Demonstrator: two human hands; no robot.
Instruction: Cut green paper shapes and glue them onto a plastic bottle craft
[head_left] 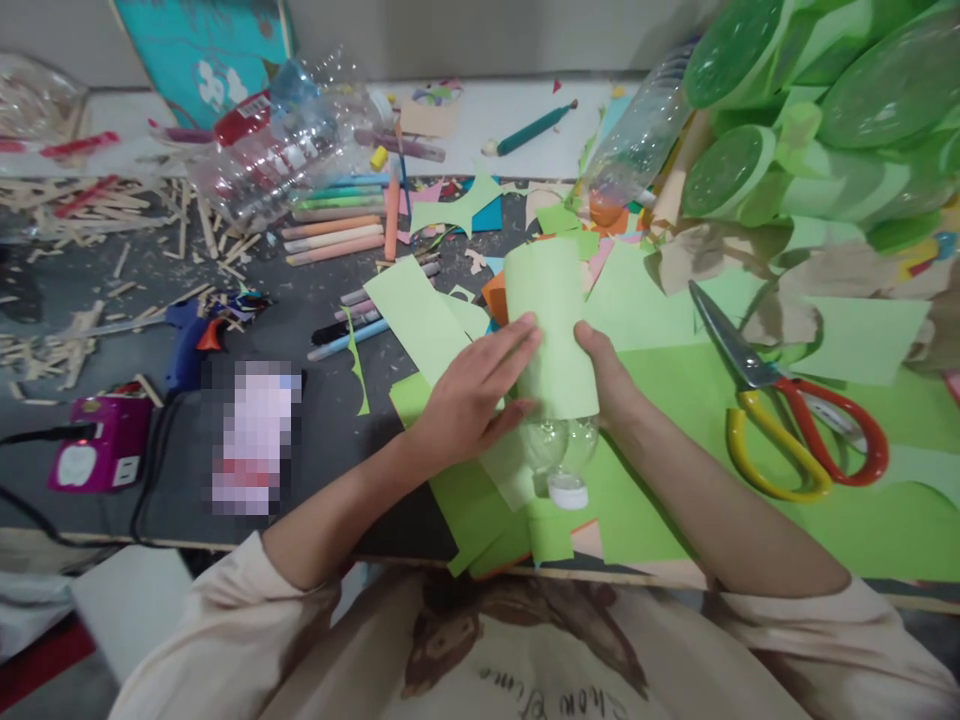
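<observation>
A clear plastic bottle [553, 445] lies with its white cap toward me, and a pale green sheet of paper [551, 330] is wrapped around its body. My left hand [480, 385] rests against the left side of the paper, fingers stretched out along it. On the other side, my right hand [604, 370] grips the wrapped bottle, its thumb showing on the paper and its other fingers hidden beneath. Beneath and beside the bottle lie a pale green paper strip [420, 310] and brighter green sheets [652, 450].
Large scissors [787, 400] lie at the right. Green-papered bottles [825, 130] are stacked behind them. At the left are a blue glue gun [187, 335], a purple power adapter [101, 440] and a blurred-out phone [255, 435]. Markers [337, 230], clear bottles [285, 150] and wooden sticks [97, 210] lie farther back.
</observation>
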